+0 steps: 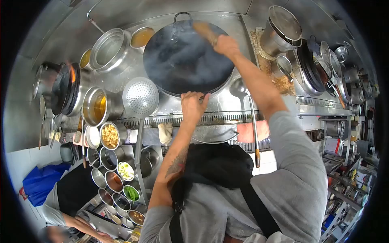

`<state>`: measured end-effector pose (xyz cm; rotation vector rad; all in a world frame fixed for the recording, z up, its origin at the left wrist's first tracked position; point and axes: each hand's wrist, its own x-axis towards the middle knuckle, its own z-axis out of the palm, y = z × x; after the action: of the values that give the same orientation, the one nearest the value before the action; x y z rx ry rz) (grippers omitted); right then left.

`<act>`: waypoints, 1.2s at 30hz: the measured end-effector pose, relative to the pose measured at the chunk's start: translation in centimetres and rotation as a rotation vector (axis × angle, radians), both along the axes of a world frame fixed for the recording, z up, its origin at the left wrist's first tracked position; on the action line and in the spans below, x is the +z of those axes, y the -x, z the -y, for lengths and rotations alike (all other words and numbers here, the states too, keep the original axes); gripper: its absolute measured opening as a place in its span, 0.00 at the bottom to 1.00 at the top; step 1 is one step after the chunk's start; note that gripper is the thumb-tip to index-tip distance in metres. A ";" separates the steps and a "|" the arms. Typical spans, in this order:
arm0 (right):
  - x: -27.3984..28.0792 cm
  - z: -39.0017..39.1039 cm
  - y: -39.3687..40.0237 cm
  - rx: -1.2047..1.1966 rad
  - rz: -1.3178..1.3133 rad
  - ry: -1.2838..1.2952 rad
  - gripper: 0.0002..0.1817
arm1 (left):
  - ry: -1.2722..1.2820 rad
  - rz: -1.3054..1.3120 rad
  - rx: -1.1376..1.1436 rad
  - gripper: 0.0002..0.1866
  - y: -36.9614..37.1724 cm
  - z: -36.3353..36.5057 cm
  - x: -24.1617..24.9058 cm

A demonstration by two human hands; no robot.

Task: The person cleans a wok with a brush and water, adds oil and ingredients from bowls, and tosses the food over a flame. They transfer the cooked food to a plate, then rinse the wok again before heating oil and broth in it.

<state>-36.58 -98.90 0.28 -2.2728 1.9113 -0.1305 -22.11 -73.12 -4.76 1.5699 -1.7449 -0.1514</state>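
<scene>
Steam drifts over a large black wok [182, 60] on the metal stove. My left hand [193, 106] is at its near rim, fingers closed on the wok's edge or handle, partly hidden. My right hand [227, 45] is closed round a brown brush-like tool [206, 32], blurred by motion, over the wok's far right side. A perforated skimmer [140, 97] rests to the left of the wok. To the right lies a ladle [239, 87] with a long handle.
Metal pots [108, 50] and an oil pot [95, 106] stand left. Ingredient bowls [110, 135] fill the lower left, near a co-worker's arm [87, 227]. A flame [73, 74] burns by another wok. A tall pot [279, 34] stands right.
</scene>
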 end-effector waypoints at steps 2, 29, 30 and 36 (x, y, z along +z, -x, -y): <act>0.0 -0.4 -1.6 -0.142 0.336 0.001 0.19 | -0.057 0.023 0.001 0.15 -0.3 0.3 0.5; 8.6 -13.4 5.6 -0.372 0.292 0.246 0.27 | -0.292 -0.057 -0.268 0.20 -2.9 -2.0 2.1; 7.5 -17.1 7.2 -0.375 0.314 0.273 0.28 | -0.093 -0.065 -0.277 0.21 -3.4 -2.8 2.2; 0.7 -36.1 13.7 -0.345 0.414 -0.075 0.28 | -0.388 -0.316 -0.509 0.22 -6.8 -14.5 1.9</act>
<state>-50.25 -62.75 0.98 -1.6825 2.0091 -0.5185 -15.32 -58.60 -2.89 1.2285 -1.8902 -0.9837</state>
